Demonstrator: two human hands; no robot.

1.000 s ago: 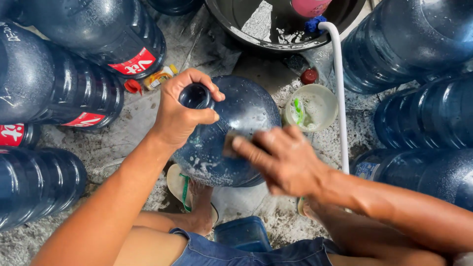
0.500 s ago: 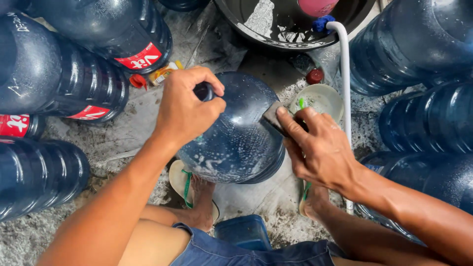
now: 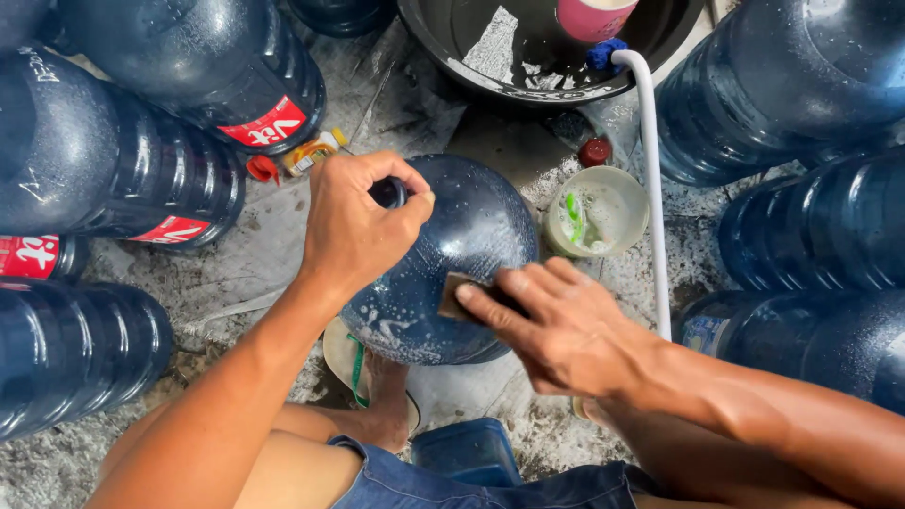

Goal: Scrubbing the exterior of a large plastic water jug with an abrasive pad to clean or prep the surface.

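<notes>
- Two hands on one jug (image 3: 452, 254), centre of scene, upright between our knees, neck toward the far left.
- Our left hand (image 3: 353, 221) is curled tight round the jug's neck; fingers wrap the mouth and steady it.
- Our right hand (image 3: 556, 325) presses a brown sponge (image 3: 459, 294) flat against the jug's near right shoulder; fingers lie closed over the sponge, thumb side hidden.
- Suds (image 3: 386, 330) streak the near left wall of the jug, just left of the sponge.
- Step, as we judge it: scrubbing the outside, partway round.
- The stroke at hand seems to call for firm pressure from the right hand while the left keeps the neck from turning.
- Right of the jug: a small bowl (image 3: 617, 212) with a green brush, a white hose (image 3: 652, 188) running near to far.
- Far: a black basin (image 3: 528, 57). More jugs (image 3: 113, 160) lie left and right.
</notes>
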